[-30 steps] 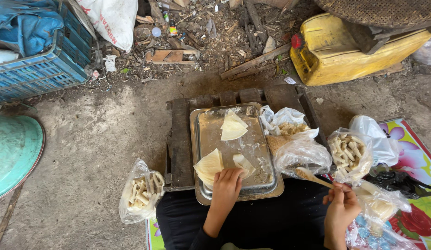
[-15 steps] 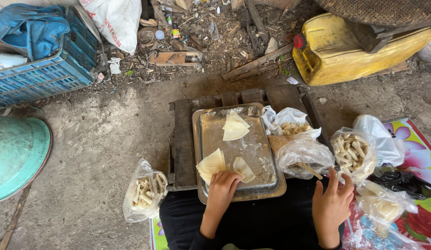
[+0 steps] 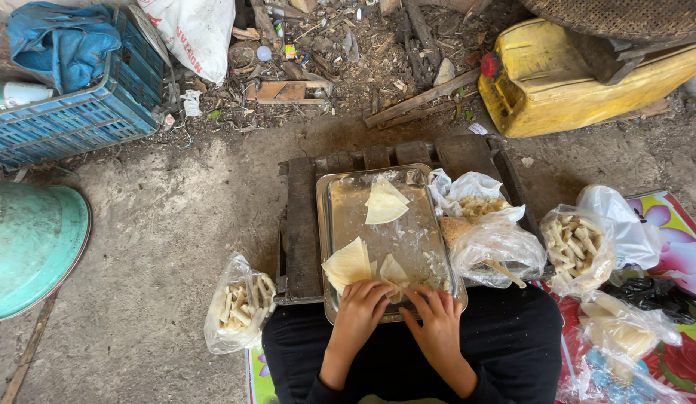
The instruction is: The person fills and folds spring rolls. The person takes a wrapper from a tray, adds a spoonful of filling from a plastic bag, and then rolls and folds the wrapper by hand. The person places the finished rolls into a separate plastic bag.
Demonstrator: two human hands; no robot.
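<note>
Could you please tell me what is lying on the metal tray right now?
On the tray lie three pale wrappers: one at the far end, two near both hands. What lies under the hands is covered.

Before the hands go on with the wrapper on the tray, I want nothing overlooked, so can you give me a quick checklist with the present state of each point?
1. Both hands at the wrapper: ok. The left hand and right hand rest on the small wrapper piece at the near edge of the metal tray.
2. Spare wrappers at hand: ok. A folded wrapper and another wrapper lie on the tray.
3. Tray seated flat on the wooden pallet: ok.
4. Filling on the wrapper: cannot tell, the fingers cover it.
5. Open bag of filling beside the tray: ok.
6. Stick free: ok, neither hand holds it.
</note>
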